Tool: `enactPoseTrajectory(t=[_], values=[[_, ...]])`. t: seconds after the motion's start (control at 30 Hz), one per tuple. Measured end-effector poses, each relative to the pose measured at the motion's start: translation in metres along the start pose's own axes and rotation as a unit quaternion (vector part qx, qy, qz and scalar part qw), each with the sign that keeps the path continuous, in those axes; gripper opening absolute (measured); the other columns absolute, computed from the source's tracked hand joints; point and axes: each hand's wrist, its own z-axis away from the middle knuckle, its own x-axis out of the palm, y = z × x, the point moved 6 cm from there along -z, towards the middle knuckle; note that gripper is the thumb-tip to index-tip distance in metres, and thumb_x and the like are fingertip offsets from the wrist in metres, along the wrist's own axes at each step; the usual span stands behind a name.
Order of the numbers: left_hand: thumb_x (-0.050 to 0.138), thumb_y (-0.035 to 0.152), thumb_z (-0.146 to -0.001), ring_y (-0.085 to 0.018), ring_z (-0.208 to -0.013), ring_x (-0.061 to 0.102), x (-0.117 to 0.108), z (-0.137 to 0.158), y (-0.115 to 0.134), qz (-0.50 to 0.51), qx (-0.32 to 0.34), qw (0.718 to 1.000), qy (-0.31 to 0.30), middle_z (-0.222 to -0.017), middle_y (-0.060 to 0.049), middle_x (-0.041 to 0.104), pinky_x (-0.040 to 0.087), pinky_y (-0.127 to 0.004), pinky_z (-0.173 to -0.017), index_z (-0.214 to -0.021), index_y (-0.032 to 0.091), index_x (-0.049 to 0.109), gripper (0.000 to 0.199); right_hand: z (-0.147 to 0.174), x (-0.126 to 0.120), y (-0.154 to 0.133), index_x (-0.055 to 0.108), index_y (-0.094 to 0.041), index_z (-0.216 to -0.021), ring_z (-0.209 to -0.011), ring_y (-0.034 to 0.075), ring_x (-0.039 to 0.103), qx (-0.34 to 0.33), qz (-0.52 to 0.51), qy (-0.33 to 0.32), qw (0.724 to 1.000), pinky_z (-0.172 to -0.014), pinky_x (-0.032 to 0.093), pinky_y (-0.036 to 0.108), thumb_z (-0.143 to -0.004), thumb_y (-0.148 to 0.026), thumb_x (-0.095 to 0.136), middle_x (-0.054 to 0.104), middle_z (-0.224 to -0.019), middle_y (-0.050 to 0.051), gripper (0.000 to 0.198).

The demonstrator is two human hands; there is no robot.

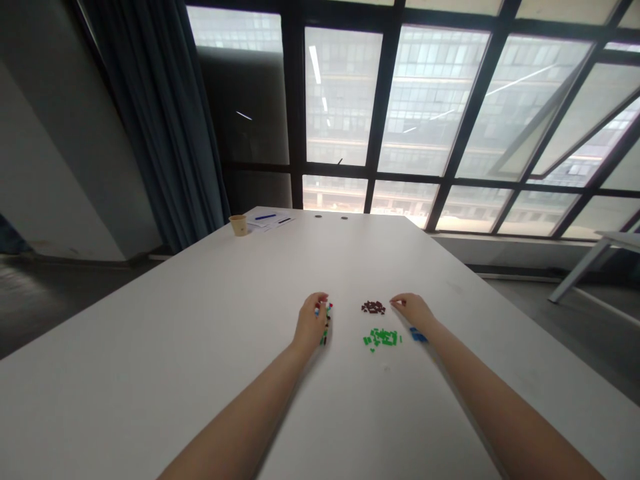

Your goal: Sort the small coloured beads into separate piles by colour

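Brown pieces (373,307) lie between both hands (414,311); whether either grips anything, I cannot tell.

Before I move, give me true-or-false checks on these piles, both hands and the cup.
1. The green pile lies nearer the camera than the brown pile. True.
2. The left hand is over the green pile. False: it is at the mixed-colour pieces.
3. Blue pieces lie right of the green pile. True.
4. The right hand is left of the brown pile. False: it is right of it.
5. The cup stands on the table, toward its far end. True.
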Motion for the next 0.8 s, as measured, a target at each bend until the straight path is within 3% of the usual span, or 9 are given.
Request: enactPoseTrajectory(t=[0.1,0.17,0.27,0.37,0.47,0.63,0.8], values=[[0.04,0.021,-0.078,-0.017,-0.08,0.054,-0.02,-0.014,-0.016,-0.018,-0.032,0.998,0.045,-0.091,-0.007,0.059,0.042,-0.034,-0.074,-0.087,0.019,0.055,0.018,0.013,-0.011,0.001,0.067,-0.017,-0.072,-0.056,0.014,0.05,-0.009,-0.007,0.044,0.999,-0.052,0.033,0.024,-0.076,-0.039,0.044,0.06,-0.061,0.004,0.032],[0.04,0.019,-0.077,-0.019,-0.085,0.054,-0.024,-0.02,-0.021,-0.05,-0.019,0.998,0.035,-0.091,-0.008,0.061,0.041,-0.037,-0.077,-0.085,0.019,0.057,0.019,0.022,-0.014,0.005,0.063,-0.017,-0.062,-0.05,0.013,0.047,-0.005,-0.012,0.074,0.997,-0.049,0.03,0.024,-0.076,-0.041,0.041,0.056,-0.053,0.002,0.035],[0.038,0.013,-0.075,-0.022,-0.096,0.051,-0.015,-0.021,-0.02,-0.125,0.029,0.992,-0.02,-0.098,-0.009,0.061,0.038,-0.042,-0.082,-0.093,0.021,0.058,0.028,0.033,-0.013,0.012,0.056,-0.018,-0.052,-0.045,0.012,0.042,0.01,-0.025,0.098,0.995,-0.046,0.028,0.024,-0.075,-0.043,0.04,0.048,-0.045,0.0,0.038],[0.038,0.013,-0.075,-0.025,-0.108,0.044,0.008,-0.012,-0.012,-0.213,0.082,0.968,-0.108,-0.113,-0.008,0.056,0.033,-0.046,-0.084,-0.106,0.025,0.053,0.036,0.038,-0.012,0.012,0.054,-0.018,-0.051,-0.044,0.011,0.041,0.009,-0.051,0.098,0.994,-0.046,0.027,0.023,-0.075,-0.045,0.039,0.046,-0.044,-0.001,0.039],[0.041,0.019,-0.078,-0.026,-0.117,0.035,0.024,-0.002,-0.005,-0.264,0.105,0.943,-0.171,-0.121,-0.005,0.052,0.027,-0.049,-0.087,-0.106,0.028,0.053,0.032,0.038,-0.015,0.006,0.055,-0.018,-0.052,-0.045,0.011,0.041,0.003,-0.068,0.096,0.993,-0.047,0.028,0.023,-0.074,-0.045,0.04,0.046,-0.045,-0.001,0.038],[0.04,0.022,-0.08,-0.026,-0.116,0.033,0.025,0.0,0.001,-0.314,0.103,0.925,-0.187,-0.114,-0.002,0.056,0.024,-0.047,-0.086,-0.095,0.028,0.057,0.023,0.041,-0.019,0.0,0.053,-0.018,-0.051,-0.044,0.011,0.039,-0.006,-0.083,0.086,0.993,-0.046,0.026,0.023,-0.074,-0.044,0.041,0.045,-0.046,-0.002,0.037],[0.041,0.017,-0.079,-0.025,-0.104,0.042,0.024,-0.004,0.004,-0.34,0.106,0.919,-0.171,-0.093,-0.005,0.064,0.024,-0.043,-0.081,-0.076,0.022,0.062,0.022,0.045,-0.023,0.002,0.053,-0.018,-0.051,-0.044,0.011,0.039,-0.006,-0.094,0.084,0.992,-0.046,0.027,0.023,-0.074,-0.044,0.041,0.044,-0.045,-0.002,0.037]])
